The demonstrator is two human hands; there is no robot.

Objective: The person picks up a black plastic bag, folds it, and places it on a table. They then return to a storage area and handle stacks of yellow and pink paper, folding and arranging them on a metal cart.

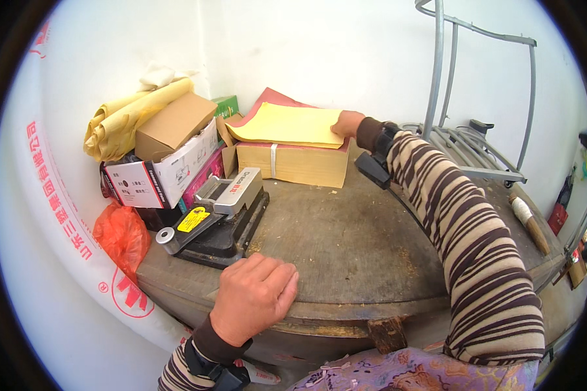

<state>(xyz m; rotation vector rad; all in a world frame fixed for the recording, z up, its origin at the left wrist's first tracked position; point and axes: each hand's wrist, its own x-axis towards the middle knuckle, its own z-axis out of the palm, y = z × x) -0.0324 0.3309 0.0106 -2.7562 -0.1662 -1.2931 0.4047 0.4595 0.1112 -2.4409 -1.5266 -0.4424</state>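
Note:
My right hand point(347, 124) reaches to the back of the wooden table and grips the right edge of a yellow paper sheet point(293, 122). The sheet lies over a thick banded stack of paper point(293, 165) with a reddish top and a white strap; a reddish sheet point(274, 99) shows behind it. My left hand point(257, 295) rests at the table's front edge with its fingers curled, and nothing is seen in it. Just beyond it stands a heavy-duty stapler or punch point(220, 215) with a black base and a silver head.
Cardboard boxes point(176, 127) with rolled yellow material point(137, 117) on top stand at the left, above a red plastic bag point(122, 237). A folding metal cart point(484, 156) occupies the back right of the table point(342, 244). A wrapped wooden stick point(530, 225) lies near the right edge.

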